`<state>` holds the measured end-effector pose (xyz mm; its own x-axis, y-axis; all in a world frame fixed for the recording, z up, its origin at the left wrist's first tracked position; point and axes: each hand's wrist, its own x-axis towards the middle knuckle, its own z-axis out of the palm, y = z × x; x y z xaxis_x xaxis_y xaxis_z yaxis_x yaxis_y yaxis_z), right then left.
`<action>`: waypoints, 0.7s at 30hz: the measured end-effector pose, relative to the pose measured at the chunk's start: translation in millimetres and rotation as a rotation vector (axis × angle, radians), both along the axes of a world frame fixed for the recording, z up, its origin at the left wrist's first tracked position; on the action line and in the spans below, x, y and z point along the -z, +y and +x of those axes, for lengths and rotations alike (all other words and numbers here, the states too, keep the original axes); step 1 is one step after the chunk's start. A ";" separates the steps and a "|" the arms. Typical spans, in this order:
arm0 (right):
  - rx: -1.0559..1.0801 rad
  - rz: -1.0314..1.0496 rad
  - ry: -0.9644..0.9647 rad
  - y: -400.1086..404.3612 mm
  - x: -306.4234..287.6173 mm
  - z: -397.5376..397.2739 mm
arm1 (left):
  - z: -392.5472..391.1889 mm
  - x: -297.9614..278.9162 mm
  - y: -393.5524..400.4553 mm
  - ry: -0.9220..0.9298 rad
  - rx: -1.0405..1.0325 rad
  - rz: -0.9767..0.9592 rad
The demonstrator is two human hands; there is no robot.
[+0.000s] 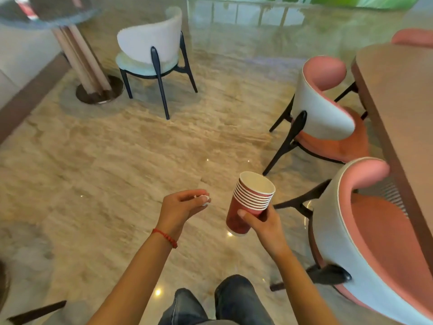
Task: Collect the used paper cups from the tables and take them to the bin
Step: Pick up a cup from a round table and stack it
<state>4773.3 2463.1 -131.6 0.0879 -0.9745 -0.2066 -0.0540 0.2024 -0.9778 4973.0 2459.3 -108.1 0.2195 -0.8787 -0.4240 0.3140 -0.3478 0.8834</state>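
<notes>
Already the right hand [264, 221] grips a nested stack of red paper cups [249, 202]; the left hand [181, 206] pinches something small and white. No bin shows, so carrying remains.

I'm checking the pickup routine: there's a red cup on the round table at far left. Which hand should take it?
Left, probably. The left hand is on that cup's side and pinches only something small and white, while the right hand grips the cup stack.

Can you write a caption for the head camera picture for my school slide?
Right hand grips a stack of red paper cups above the marble floor; left hand pinches something small and white.
</notes>
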 end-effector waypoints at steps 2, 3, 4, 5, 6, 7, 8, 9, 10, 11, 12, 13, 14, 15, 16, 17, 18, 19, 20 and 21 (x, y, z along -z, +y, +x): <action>-0.015 -0.002 0.008 -38.3 3.3 1.9 | 2.9 4.4 -33.8 0.001 -0.017 -0.006; -0.029 -0.005 0.014 -58.1 4.5 3.2 | 4.1 6.2 -51.4 0.005 -0.028 -0.007; -0.044 -0.013 0.019 -78.2 5.2 5.3 | 5.5 8.1 -69.5 0.004 -0.037 -0.010; -0.055 -0.024 0.020 -98.7 6.3 7.3 | 7.3 10.6 -88.2 -0.002 -0.046 -0.014; -0.059 -0.036 0.022 -118.8 7.6 9.1 | 8.9 12.3 -106.1 -0.009 -0.050 -0.019; -0.064 -0.047 0.026 -138.8 8.1 10.6 | 10.1 12.9 -123.9 -0.012 -0.054 -0.022; -0.073 -0.055 0.030 -158.3 7.4 11.5 | 11.0 12.5 -141.4 -0.008 -0.062 -0.022; -0.089 -0.060 0.032 -178.0 6.0 12.4 | 11.7 11.3 -158.6 -0.004 -0.073 -0.023; -0.108 -0.059 0.029 -198.4 4.5 13.2 | 12.8 9.4 -176.5 -0.004 -0.083 -0.023; -0.126 -0.044 0.024 -218.1 2.9 13.9 | 14.2 7.5 -193.6 -0.006 -0.091 -0.022; -0.142 -0.031 0.020 -237.7 0.9 15.0 | 15.7 5.6 -210.4 -0.003 -0.102 -0.024; -0.155 -0.027 0.021 -257.6 -0.9 16.6 | 17.5 3.9 -227.1 0.001 -0.117 -0.030; -0.162 -0.026 0.022 -276.9 -2.5 19.0 | 19.4 2.6 -242.9 0.005 -0.131 -0.034; -0.167 -0.025 0.019 -295.2 -3.8 22.0 | 21.8 2.2 -258.1 0.010 -0.142 -0.032; -0.171 -0.022 0.014 -312.0 -4.4 25.8 | 24.6 2.5 -272.4 0.014 -0.150 -0.026; -0.175 -0.017 0.011 -326.4 -4.3 30.2 | 28.0 3.0 -285.2 0.017 -0.155 -0.021; -0.183 -0.011 0.013 -339.3 -2.8 34.9 | 31.4 4.2 -297.4 0.019 -0.158 -0.018; -0.190 -0.005 0.024 -351.9 0.0 40.0 | 35.6 6.0 -309.8 0.023 -0.161 -0.014; -0.198 0.001 0.036 -364.4 3.0 45.1 | 40.2 8.4 -322.7 0.027 -0.166 -0.008; -0.205 0.008 0.048 -377.8 6.0 50.7 | 45.6 11.5 -336.3 0.029 -0.174 0.001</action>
